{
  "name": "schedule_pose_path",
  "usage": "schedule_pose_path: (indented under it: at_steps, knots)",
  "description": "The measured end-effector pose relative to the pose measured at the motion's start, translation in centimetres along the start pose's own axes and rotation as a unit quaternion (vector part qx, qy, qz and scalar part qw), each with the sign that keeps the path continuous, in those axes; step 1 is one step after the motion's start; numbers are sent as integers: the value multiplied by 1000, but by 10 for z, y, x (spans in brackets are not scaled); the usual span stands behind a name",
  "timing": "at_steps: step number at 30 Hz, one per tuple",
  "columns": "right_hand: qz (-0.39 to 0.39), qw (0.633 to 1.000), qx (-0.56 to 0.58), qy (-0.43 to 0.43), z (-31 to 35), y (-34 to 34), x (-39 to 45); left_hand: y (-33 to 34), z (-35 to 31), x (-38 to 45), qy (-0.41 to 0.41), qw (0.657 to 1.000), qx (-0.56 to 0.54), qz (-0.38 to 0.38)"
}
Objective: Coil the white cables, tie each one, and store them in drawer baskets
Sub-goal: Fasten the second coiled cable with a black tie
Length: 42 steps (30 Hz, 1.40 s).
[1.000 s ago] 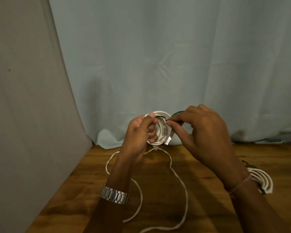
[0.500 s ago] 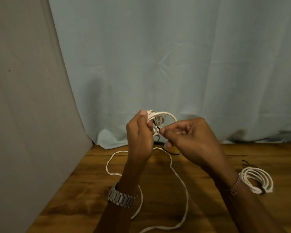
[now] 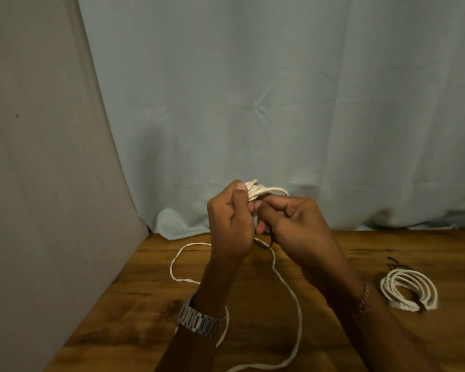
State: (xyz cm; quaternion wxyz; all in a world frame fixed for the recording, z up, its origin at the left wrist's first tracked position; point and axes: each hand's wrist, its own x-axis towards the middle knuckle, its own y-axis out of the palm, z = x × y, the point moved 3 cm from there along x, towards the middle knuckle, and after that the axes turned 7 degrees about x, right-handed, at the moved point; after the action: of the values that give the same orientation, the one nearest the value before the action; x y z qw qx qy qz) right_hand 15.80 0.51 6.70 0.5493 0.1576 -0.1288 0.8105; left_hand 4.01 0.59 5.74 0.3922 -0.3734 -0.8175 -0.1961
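your left hand [image 3: 232, 224] is raised above the table [image 3: 151, 304], its fingers curled round a small coil [image 3: 258, 191] of white cable, with the thumb pressed on top of the loops. the coil sits mostly behind your knuckles, so only its upper arc shows, against the curtain [image 3: 253, 103]. your right hand [image 3: 295, 224] meets the left just beside the coil, fingers curled, thumb and forefinger pinched at the bundle. a thin dark tie [image 3: 271, 237] hangs from between the two hands and ends close above the wood; it looks to be in the right hand's pinch, though the contact itself is hidden by the fingers.

from under the hands the loose cable [image 3: 287, 285] runs down onto the table. one stretch curves out to the left in a wide loop and passes behind your left wrist, beside the watch [image 3: 200, 322]. another stretch runs toward you and bends left near the bottom edge.

to your right, well apart from the hands, a finished coil [image 3: 410, 289] lies flat on the table, its rings bound by a dark tie at the near side. a short dark string [image 3: 393, 261] lies just behind it. a striped bracelet [image 3: 363, 300] sits on your right wrist. a grey cloth [image 3: 38, 157] hangs along the left side of the table.
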Motion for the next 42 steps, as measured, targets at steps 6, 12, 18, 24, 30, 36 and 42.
schedule_pose_path:
  at_steps: [6,12,18,24,30,36,42]
  knots:
    - [19,982,163,88,-1,3,-1,0,0,0,15,1000,-20,-15]
    - [-32,986,138,86,-6,6,-1,2,5,-2,12,999,-32,-22]
    - [-73,976,162,128,-14,8,0,2,3,-5,40,999,-19,-32]
    - [-49,966,222,121,-19,15,-2,5,5,-7,33,998,-54,-9]
    - [4,991,130,36,-7,14,-2,-2,4,-1,13,998,-38,-53]
    - [20,993,120,-7,-7,15,-3,-8,8,3,-18,997,-25,-74]
    - [-3,993,119,-11,-10,13,-2,-3,12,0,-18,997,8,-81]
